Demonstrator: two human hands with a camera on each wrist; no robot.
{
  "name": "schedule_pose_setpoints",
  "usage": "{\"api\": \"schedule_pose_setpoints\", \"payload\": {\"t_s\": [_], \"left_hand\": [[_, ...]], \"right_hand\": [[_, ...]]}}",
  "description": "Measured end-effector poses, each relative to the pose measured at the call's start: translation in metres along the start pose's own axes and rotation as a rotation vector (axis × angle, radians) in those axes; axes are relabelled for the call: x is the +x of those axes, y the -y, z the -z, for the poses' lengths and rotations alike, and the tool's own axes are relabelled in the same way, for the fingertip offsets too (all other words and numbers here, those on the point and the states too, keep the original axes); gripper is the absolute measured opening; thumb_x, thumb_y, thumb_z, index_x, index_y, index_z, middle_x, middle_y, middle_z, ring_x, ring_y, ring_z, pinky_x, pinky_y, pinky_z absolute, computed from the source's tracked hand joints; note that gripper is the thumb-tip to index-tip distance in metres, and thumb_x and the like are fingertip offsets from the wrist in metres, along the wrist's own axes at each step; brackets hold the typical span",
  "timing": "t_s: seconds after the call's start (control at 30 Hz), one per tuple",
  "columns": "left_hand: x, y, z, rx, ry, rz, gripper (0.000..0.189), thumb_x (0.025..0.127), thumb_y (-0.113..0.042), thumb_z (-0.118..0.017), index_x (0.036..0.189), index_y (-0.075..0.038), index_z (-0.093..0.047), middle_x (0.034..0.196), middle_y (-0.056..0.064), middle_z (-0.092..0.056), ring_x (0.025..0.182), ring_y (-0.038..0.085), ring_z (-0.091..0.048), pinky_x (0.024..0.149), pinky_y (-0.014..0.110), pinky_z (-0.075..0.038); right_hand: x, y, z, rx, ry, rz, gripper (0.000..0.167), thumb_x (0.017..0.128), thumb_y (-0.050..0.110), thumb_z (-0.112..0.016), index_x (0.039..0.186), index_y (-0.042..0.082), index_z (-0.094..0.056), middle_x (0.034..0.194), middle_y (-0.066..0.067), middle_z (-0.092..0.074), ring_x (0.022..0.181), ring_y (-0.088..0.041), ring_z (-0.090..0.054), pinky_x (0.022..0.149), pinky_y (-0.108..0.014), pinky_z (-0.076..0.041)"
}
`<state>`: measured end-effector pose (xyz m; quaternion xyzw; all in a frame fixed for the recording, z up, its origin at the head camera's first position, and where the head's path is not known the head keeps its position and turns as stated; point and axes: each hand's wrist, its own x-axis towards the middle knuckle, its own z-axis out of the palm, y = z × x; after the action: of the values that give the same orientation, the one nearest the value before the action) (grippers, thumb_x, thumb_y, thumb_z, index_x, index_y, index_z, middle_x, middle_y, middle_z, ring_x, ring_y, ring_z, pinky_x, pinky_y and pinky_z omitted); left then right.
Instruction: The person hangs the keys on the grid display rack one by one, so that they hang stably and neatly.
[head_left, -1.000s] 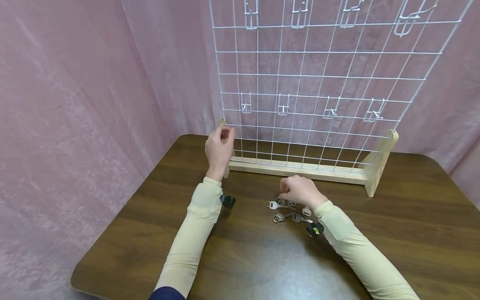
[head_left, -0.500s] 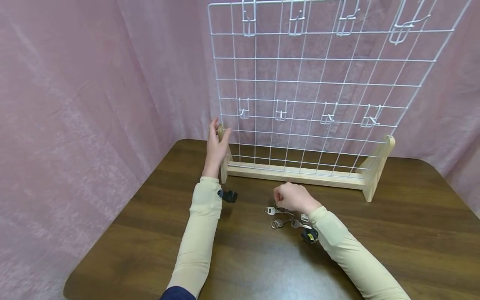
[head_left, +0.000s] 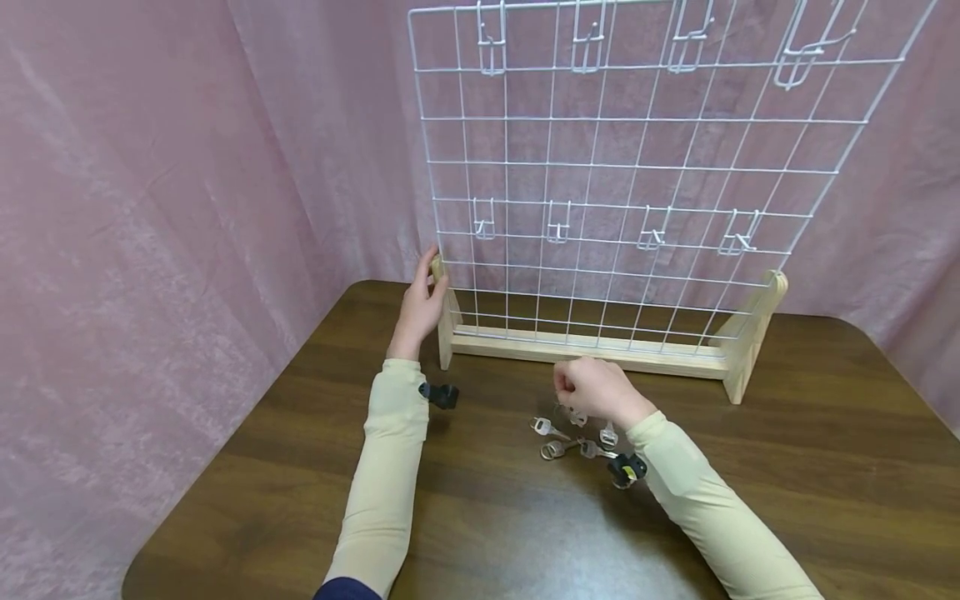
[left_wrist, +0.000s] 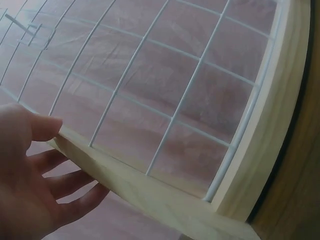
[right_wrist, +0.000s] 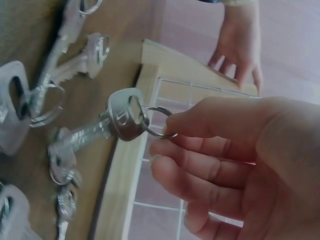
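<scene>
Pinching a key ring (right_wrist: 160,136) between thumb and fingertip of the right hand (right_wrist: 235,160), with the remaining fingers bent close alongside — and so holding a key (right_wrist: 120,117) blade-down over the loose keys (head_left: 543,426) on the brown table (head_left: 255,475); cannot tell if touching those beneath at the tip. Next outward, showing the clearest change: from fingertips drawn together a second ago to the left hand (head_left: 420,312) set around the wooden end piece (head_left: 446,337), thumb on one side, parted fingers on the other. Leaving, farther out, the white wire grid (head_left: 550,119) and its small hooks (head_left: 557,237) standing as before. Probably amounting to two things — singling out one key, and steadying the stand.
</scene>
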<state>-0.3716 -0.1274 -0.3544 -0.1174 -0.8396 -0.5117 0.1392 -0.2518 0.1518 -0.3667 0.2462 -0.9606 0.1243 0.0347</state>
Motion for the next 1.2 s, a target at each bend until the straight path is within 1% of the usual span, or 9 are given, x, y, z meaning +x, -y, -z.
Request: {"api": "schedule_pose_setpoints", "payload": {"t_s": [0.17, 0.3, 0.43, 0.6, 0.83, 0.9, 1.0, 1.1, 1.2], "left_hand": [[-0.002, -0.001, 0.002, 0.034, -0.004, 0.002, 0.055, 0.103, -0.025, -0.045, 0.153, -0.033, -0.023, 0.151, 0.018, -0.04, 0.119, 0.037, -0.058, 0.094, 0.052, -0.05], [-0.003, -0.001, 0.002, 0.046, -0.01, -0.007, 0.057, 0.102, -0.022, -0.048, 0.152, -0.032, -0.025, 0.149, 0.018, -0.044, 0.116, 0.037, -0.06, 0.092, 0.051, -0.052], [-0.002, 0.0, 0.002, 0.02, -0.019, -0.015, 0.057, 0.101, -0.021, -0.051, 0.151, -0.032, -0.028, 0.147, 0.019, -0.047, 0.115, 0.037, -0.061, 0.092, 0.05, -0.053], [-0.002, 0.001, 0.004, -0.027, -0.037, -0.03, 0.056, 0.099, -0.018, -0.053, 0.15, -0.031, -0.032, 0.144, 0.02, -0.05, 0.114, 0.037, -0.062, 0.094, 0.049, -0.052], [-0.004, 0.0, 0.005, -0.032, -0.035, -0.021, 0.055, 0.099, -0.018, -0.054, 0.148, -0.032, -0.033, 0.144, 0.018, -0.051, 0.114, 0.035, -0.063, 0.093, 0.048, -0.053], [-0.005, -0.001, 0.005, -0.033, -0.032, -0.016, 0.056, 0.099, -0.018, -0.055, 0.148, -0.032, -0.033, 0.144, 0.018, -0.051, 0.114, 0.035, -0.063, 0.092, 0.048, -0.053], [-0.004, -0.001, 0.006, -0.024, -0.032, -0.012, 0.056, 0.099, -0.018, -0.055, 0.149, -0.032, -0.033, 0.144, 0.018, -0.051, 0.113, 0.036, -0.063, 0.092, 0.048, -0.053], [-0.003, -0.001, 0.006, -0.001, -0.032, -0.014, 0.056, 0.099, -0.018, -0.054, 0.149, -0.032, -0.032, 0.144, 0.018, -0.051, 0.112, 0.037, -0.063, 0.091, 0.049, -0.053], [-0.002, 0.0, 0.006, 0.017, -0.033, -0.024, 0.056, 0.099, -0.019, -0.054, 0.149, -0.031, -0.032, 0.143, 0.019, -0.051, 0.11, 0.038, -0.064, 0.091, 0.048, -0.053]], "right_hand": [[-0.001, -0.001, 0.006, -0.004, -0.059, 0.011, 0.01, 0.08, 0.009, -0.065, 0.075, 0.017, -0.06, 0.059, 0.008, -0.049, 0.057, -0.009, -0.045, 0.048, -0.026, -0.033], [-0.002, -0.002, 0.007, -0.004, -0.092, 0.012, 0.01, 0.08, 0.01, -0.064, 0.076, 0.017, -0.058, 0.058, 0.009, -0.046, 0.056, -0.008, -0.044, 0.048, -0.026, -0.032], [-0.002, -0.004, 0.007, 0.0, -0.131, 0.015, 0.012, 0.081, 0.012, -0.065, 0.076, 0.017, -0.056, 0.058, 0.01, -0.045, 0.055, -0.007, -0.043, 0.047, -0.026, -0.031], [-0.002, -0.004, 0.01, 0.015, -0.197, 0.028, 0.012, 0.08, 0.01, -0.064, 0.075, 0.018, -0.056, 0.056, 0.011, -0.044, 0.052, -0.006, -0.04, 0.046, -0.026, -0.03], [-0.003, -0.003, 0.014, 0.036, -0.237, 0.037, 0.01, 0.081, 0.01, -0.064, 0.078, 0.018, -0.058, 0.056, 0.011, -0.049, 0.052, -0.005, -0.041, 0.045, -0.025, -0.031], [-0.003, -0.003, 0.016, 0.038, -0.259, 0.049, 0.008, 0.081, 0.01, -0.064, 0.079, 0.016, -0.059, 0.056, 0.011, -0.049, 0.051, -0.005, -0.04, 0.045, -0.025, -0.03], [-0.002, -0.002, 0.017, 0.035, -0.309, 0.073, 0.006, 0.082, 0.01, -0.064, 0.081, 0.014, -0.059, 0.057, 0.009, -0.053, 0.05, -0.005, -0.04, 0.045, -0.024, -0.031], [-0.002, -0.002, 0.017, 0.039, -0.356, 0.083, 0.006, 0.082, 0.009, -0.064, 0.083, 0.013, -0.06, 0.063, 0.006, -0.063, 0.051, -0.005, -0.046, 0.045, -0.025, -0.036], [-0.002, -0.001, 0.02, 0.069, -0.382, 0.074, 0.006, 0.083, 0.008, -0.063, 0.084, 0.013, -0.06, 0.069, 0.002, -0.068, 0.052, -0.007, -0.051, 0.046, -0.026, -0.039]]}}
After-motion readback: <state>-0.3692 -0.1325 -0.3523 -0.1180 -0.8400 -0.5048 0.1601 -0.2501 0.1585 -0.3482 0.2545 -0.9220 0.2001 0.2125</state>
